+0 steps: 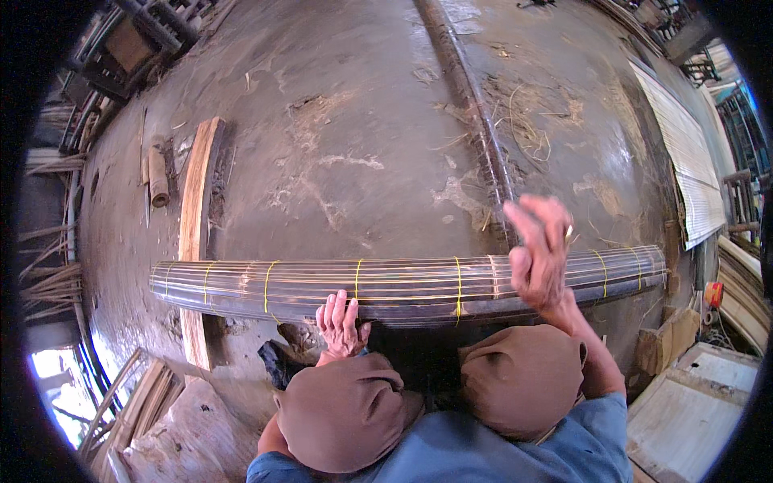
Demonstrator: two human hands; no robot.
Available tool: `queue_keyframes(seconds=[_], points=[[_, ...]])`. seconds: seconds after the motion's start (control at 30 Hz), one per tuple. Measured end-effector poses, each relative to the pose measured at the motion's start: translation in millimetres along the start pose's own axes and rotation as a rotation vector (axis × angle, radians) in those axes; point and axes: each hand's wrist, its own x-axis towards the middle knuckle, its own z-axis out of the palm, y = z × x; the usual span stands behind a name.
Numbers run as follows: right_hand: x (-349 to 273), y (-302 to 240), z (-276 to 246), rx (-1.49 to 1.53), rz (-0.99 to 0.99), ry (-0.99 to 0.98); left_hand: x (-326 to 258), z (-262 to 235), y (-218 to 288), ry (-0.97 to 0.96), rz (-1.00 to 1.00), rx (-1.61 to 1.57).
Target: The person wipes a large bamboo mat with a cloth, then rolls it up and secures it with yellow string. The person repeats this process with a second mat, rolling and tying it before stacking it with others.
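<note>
Across in front of my knees lies a long dark round pole (403,291), covered lengthwise by thin pale strands. Several yellow cords (459,291) cross the strands at intervals along the pole. My left hand (340,324) rests on the near side of the pole, left of the middle, with fingers laid over it and the thumb apart. Above the right half, my right hand (541,253) is raised and somewhat blurred. Its fingers reach up and to the left, apart from the thumb, and I see nothing in them. A ring shows on that hand.
A second dark pole (471,97) runs away along the floor. Under the pole's left part lies a wooden plank (197,193), near a short bamboo tube (158,173). At right are a pale slatted mat (684,153), a wooden block (668,340) and a whitish panel (692,402).
</note>
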Motion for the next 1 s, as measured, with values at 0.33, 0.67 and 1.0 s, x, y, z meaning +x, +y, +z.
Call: queue_keyframes(seconds=[0.33, 0.67, 1.0], points=[[-10.5, -45.4, 66.2, -0.035, -0.024, -0.607, 23.6, -39.7, 19.8, -0.092, -0.3, -0.183], [24.1, -37.2, 58.6, -0.056, -0.112, -0.699, 100.7, -42.1, 12.7, 0.753, -1.743, -1.257], [61.2, 82.8, 146.5, 0.226, 0.998, -1.835, 93.2, -40.3, 13.4, 0.755, -1.865, -1.488]])
